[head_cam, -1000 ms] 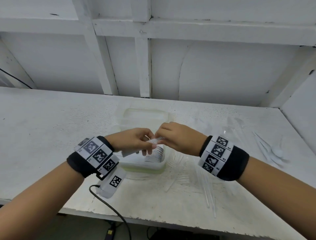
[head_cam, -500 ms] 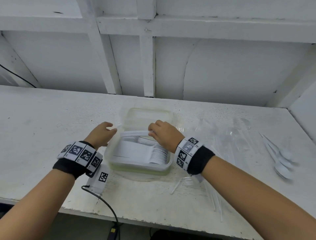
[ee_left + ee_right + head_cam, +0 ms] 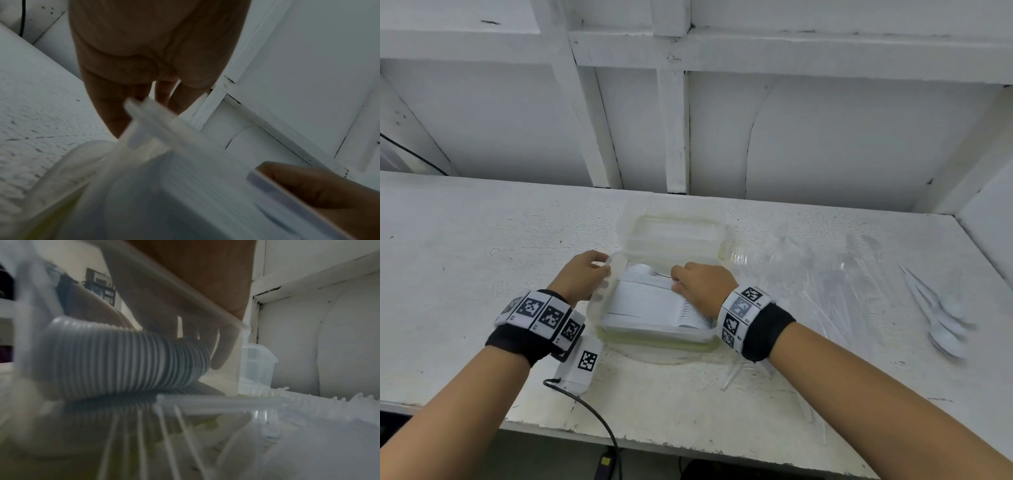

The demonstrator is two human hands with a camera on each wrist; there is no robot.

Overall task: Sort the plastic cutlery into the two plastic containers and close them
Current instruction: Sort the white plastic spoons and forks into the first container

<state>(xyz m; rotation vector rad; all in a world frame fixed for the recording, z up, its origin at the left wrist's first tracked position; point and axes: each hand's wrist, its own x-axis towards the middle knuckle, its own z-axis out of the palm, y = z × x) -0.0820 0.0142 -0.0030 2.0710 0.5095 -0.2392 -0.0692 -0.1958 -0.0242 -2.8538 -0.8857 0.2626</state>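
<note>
A clear container (image 3: 654, 337) with a green-tinted rim sits at the table's middle, with a stack of white spoons (image 3: 650, 301) lying inside. My left hand (image 3: 604, 270) pinches the container's left side flap (image 3: 616, 267), thumb on top; the left wrist view shows that flap (image 3: 156, 123) in front of my fingers (image 3: 115, 110). My right hand (image 3: 678, 277) is inside the container, curled over the far end of the spoon stack (image 3: 123, 356). A second container (image 3: 671, 233) stands open and empty just behind. Clear forks (image 3: 811, 274) lie to the right.
Several loose white spoons (image 3: 941, 329) lie at the far right near the side wall. A few clear pieces (image 3: 732, 373) lie in front of the container. A small white tagged box (image 3: 580, 363) with a black cable sits by my left wrist. The back wall is close.
A second ago both hands held a bunch of spoons above the container. The right hand has since laid them inside, and the left hand moved to the container's left flap.
</note>
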